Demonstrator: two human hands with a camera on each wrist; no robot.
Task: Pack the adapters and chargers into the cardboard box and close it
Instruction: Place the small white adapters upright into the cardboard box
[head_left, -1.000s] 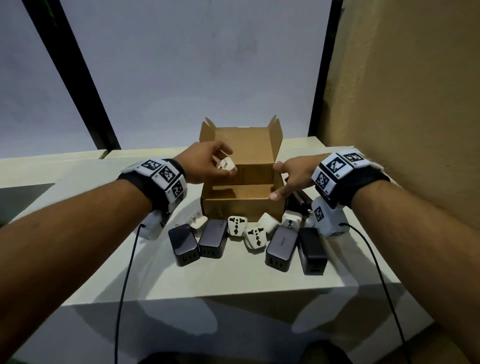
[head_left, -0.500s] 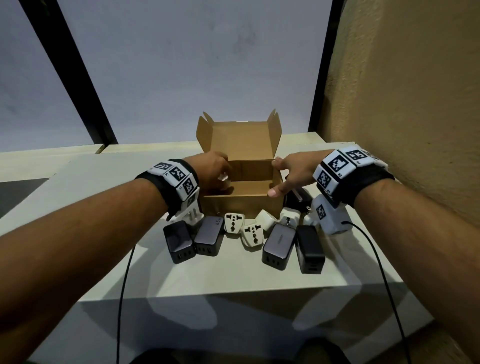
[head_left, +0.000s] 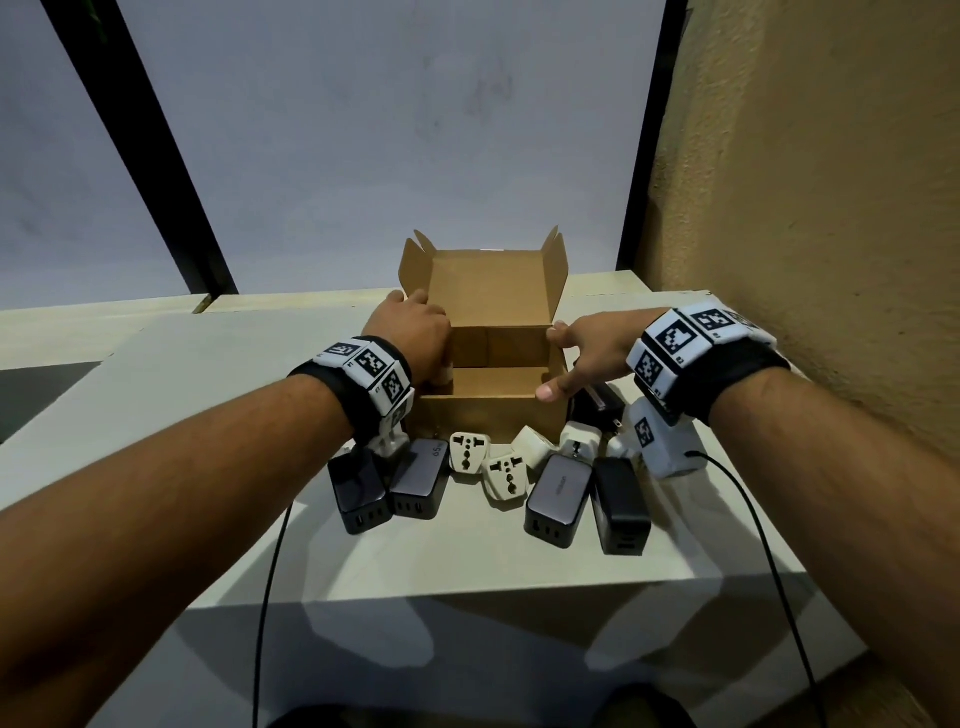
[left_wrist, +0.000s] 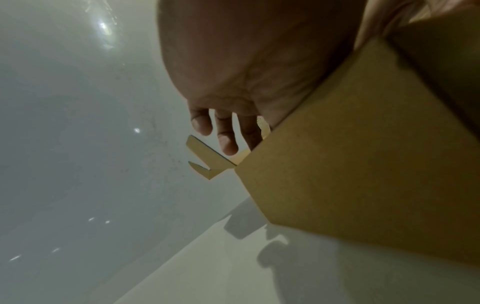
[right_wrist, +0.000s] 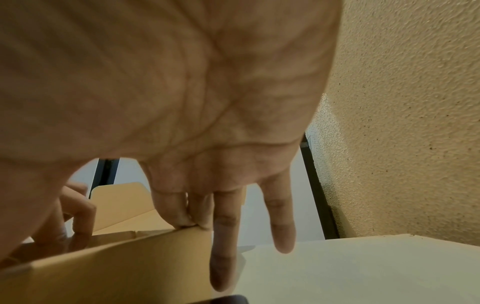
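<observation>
The head camera looked forward and down over the box (head_left: 491, 364). Both wrist cameras sat close beneath the palms, sharing that box.

Your cardboard box (head_left: 485, 410) stands on the table (head_left: 467, 561), its lid up at the far side. Your left hand (head_left: 410, 338) is at its left wall, your right hand (head_left: 582, 353) at its right wall. Before it lie the adapters (head_left: 470, 451) in the middle, chargers (head_left: 558, 499) on either side.

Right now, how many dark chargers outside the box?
5: left black charger, left grey charger, right grey charger, right black charger before the box; rear charger under right hand. More possibly hidden.
</observation>
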